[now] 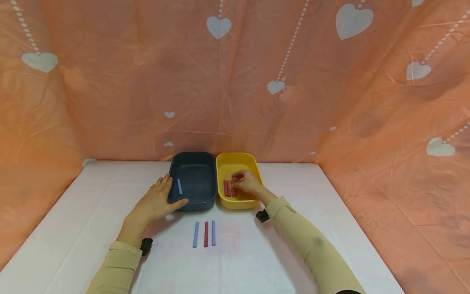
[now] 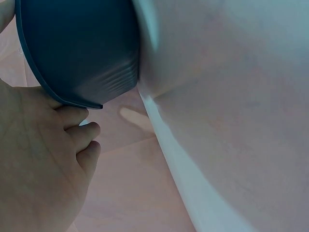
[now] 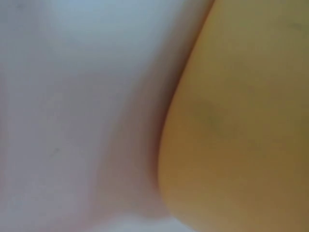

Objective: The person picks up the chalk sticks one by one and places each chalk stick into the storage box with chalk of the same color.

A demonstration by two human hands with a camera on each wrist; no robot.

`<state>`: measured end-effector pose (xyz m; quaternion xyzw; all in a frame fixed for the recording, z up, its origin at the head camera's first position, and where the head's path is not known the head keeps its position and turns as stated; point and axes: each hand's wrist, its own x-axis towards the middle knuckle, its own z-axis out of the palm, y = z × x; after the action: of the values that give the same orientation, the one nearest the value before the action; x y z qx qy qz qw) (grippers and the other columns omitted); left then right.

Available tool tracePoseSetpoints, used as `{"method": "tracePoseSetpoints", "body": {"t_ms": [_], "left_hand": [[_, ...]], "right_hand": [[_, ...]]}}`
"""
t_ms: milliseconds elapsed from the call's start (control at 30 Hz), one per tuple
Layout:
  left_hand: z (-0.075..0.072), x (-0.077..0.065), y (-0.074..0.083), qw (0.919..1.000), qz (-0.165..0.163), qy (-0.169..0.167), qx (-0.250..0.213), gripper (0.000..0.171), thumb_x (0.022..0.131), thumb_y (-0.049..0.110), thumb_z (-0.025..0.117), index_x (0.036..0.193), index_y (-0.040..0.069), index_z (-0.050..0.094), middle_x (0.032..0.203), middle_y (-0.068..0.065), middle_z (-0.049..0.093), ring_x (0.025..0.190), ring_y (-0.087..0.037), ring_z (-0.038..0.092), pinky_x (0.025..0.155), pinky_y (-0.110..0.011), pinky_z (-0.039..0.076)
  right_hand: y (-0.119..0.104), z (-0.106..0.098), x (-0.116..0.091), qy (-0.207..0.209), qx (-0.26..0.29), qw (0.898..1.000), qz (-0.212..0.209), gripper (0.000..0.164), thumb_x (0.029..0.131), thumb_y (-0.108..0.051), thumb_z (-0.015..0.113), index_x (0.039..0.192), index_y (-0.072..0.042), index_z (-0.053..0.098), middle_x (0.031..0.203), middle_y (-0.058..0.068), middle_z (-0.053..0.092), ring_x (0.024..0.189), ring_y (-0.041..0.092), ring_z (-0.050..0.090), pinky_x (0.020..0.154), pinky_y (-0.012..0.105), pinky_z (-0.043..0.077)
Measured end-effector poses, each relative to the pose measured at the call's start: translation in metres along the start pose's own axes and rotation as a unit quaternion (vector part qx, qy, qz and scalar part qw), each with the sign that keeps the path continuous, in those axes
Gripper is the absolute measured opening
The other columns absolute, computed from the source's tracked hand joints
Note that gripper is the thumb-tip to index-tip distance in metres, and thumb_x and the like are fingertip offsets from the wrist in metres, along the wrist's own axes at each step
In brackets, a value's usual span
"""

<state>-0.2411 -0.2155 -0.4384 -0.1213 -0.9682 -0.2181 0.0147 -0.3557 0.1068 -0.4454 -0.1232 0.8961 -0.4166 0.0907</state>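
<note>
Biggest thing here is the orange curtain (image 1: 147, 81) round the white table (image 1: 191, 269), then two bins side by side at the far end, the dark blue bin (image 1: 198, 179) on the left and the yellow bin (image 1: 240, 161) on the right. Both look like light, stiff, smooth plastic, so I'd guess they'd skid if bumped; the near corner and rim seem the handiest hold. That's where the left hand (image 1: 156, 202) grips the blue one, fingers along the outer wall, thumb over the near edge. The right hand (image 1: 247, 182) is inside the yellow one, and from the head view thumb and finger look pinched on a red stick (image 1: 233, 192); the right wrist view is just blurry yellow wall, so no help there. Two more red sticks (image 1: 226, 188) lie beside it, one blue stick (image 1: 179, 186) sits in the blue bin, and on the table a lone red stick (image 1: 206, 234) lies between a pair of blue sticks (image 1: 196, 234). They look like chalk to me: nearly weightless, rigid, a bit dusty and probably easy to snap. I'd pinch lightly at mid-length, fingertips across the sides, no bending.
</note>
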Motion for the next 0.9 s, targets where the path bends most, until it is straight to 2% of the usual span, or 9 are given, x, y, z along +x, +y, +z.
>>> {"method": "tracePoseSetpoints", "body": {"t_ms": [167,433,700,900], "left_hand": [[0.0008,0.002,0.0003,1.0,0.001,-0.001,0.002,0.113,0.093,0.069,0.061,0.157,-0.016,0.023,0.167,-0.034,0.016,0.153,-0.055,0.015,0.122,-0.067,0.018],[-0.0005,0.0025,0.0027,1.0,0.0,-0.002,0.003,0.113,0.093,0.069,0.061,0.157,-0.016,0.023,0.167,-0.035,0.017,0.153,-0.054,0.016,0.123,-0.067,0.019],[-0.0007,0.002,0.0026,1.0,-0.004,-0.004,0.002,0.113,0.093,0.07,0.06,0.157,-0.015,0.023,0.167,-0.034,0.017,0.154,-0.054,0.016,0.123,-0.066,0.019],[-0.0014,-0.0006,0.0016,1.0,-0.005,-0.002,0.0,0.114,0.093,0.07,0.061,0.157,-0.016,0.024,0.166,-0.035,0.017,0.153,-0.055,0.016,0.122,-0.067,0.019]], "right_hand": [[0.0013,0.0005,0.0028,-0.007,-0.012,1.0,0.0,0.035,0.092,-0.004,0.077,0.125,0.004,0.069,0.11,0.015,0.072,0.101,0.026,0.068,0.098,0.034,0.057],[0.0014,0.0017,0.0037,-0.018,0.002,1.0,0.018,0.033,0.094,-0.002,0.076,0.125,0.005,0.068,0.111,0.016,0.073,0.099,0.026,0.068,0.098,0.034,0.057],[-0.0011,0.0055,0.0038,-0.022,-0.028,0.999,0.017,0.033,0.094,-0.004,0.075,0.125,0.005,0.069,0.113,0.016,0.074,0.1,0.025,0.068,0.098,0.033,0.056],[-0.0027,0.0065,0.0029,-0.035,0.001,0.999,0.039,0.034,0.097,-0.008,0.073,0.128,0.004,0.067,0.114,0.016,0.071,0.099,0.026,0.066,0.098,0.034,0.057]]}}
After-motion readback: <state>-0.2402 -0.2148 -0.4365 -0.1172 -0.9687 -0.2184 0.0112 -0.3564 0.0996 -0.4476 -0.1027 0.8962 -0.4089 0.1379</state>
